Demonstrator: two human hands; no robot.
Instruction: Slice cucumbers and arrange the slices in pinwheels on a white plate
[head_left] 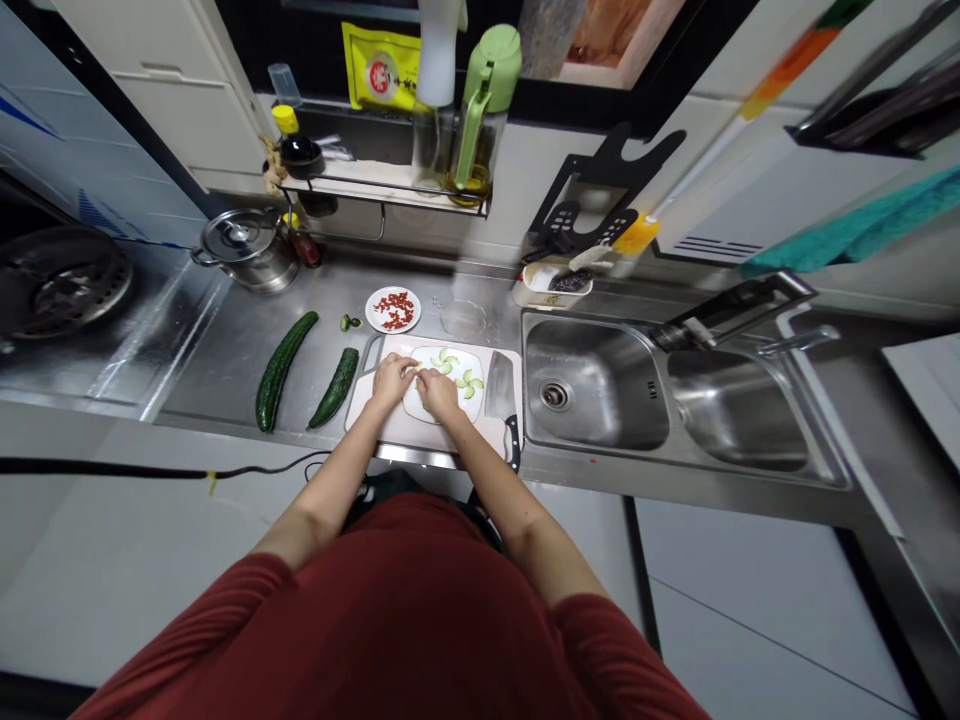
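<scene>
Cucumber slices (469, 383) lie in curved, pinwheel-like groups on a white plate (471, 359), one group toward twelve o'clock and another at three. The plate sits on a cutting board (405, 430) on the metal surface (225, 375). The left hand (391, 382) comes in at nine o'clock of the plate, and the right hand (437, 392) is over its left part. Their fingers (408, 363) are bent and drawn close together near the plate's left edge; whether they pinch a slice, I cannot tell.

At three o'clock of the plate a knife (499, 385) rests on the board, its black handle toward the person. Two whole-looking cucumbers (282, 372) lie apart at nine o'clock, with small green pieces (349, 322) at ten. A round dish (393, 310) of red bits stands between ten and eleven, just beyond the board. Farther off, a lidded pot (251, 250) is at ten o'clock and a double sink (600, 385) at three
</scene>
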